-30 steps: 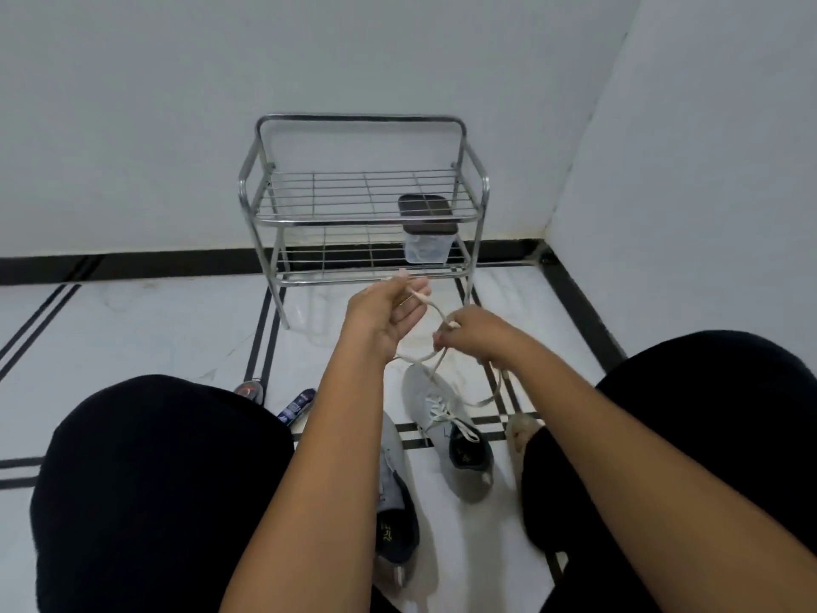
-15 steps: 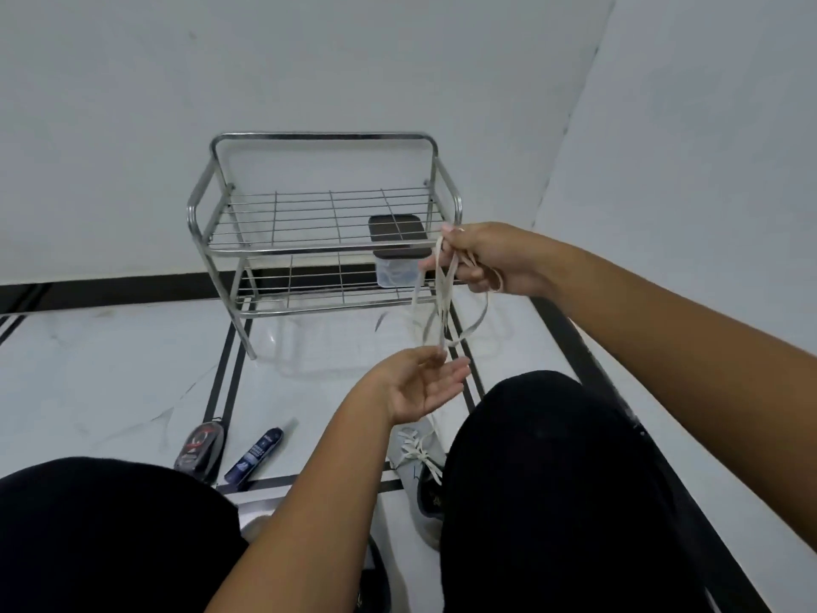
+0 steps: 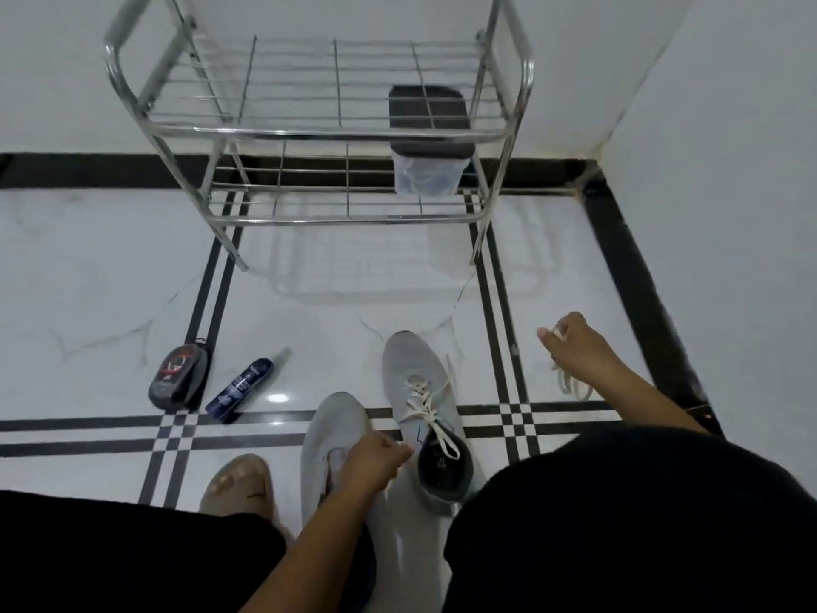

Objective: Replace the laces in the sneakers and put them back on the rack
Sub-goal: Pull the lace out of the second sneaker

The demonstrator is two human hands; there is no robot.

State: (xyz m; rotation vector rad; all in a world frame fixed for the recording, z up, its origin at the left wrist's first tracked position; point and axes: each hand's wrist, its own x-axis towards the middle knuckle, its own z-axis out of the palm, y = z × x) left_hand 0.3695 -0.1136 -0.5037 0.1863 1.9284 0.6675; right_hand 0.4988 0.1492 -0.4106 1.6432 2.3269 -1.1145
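Two grey sneakers lie on the tiled floor between my knees. The right sneaker (image 3: pixel 411 369) carries a white lace. The left sneaker (image 3: pixel 336 431) shows no lace, and my left hand (image 3: pixel 376 457) grips it at the opening with curled fingers. My right hand (image 3: pixel 574 347) is low over the floor at the right, fingers curled. A loose white lace (image 3: pixel 572 384) runs out from under its palm and lies in loops on the tile. The steel shoe rack (image 3: pixel 309 134) stands ahead against the wall, with no shoes on its two shelves.
A clear container with a black lid (image 3: pixel 426 170) sits on the rack's lower shelf at the right. A black shoe-polish sponge (image 3: pixel 179 376) and a blue spray bottle (image 3: pixel 241 389) lie on the floor at the left. My bare foot (image 3: pixel 238 484) is beside the left sneaker.
My right hand came down from in front of the rack to the floor at the right, bringing the lace. My left hand dropped onto the unlaced sneaker. My view tilted down.
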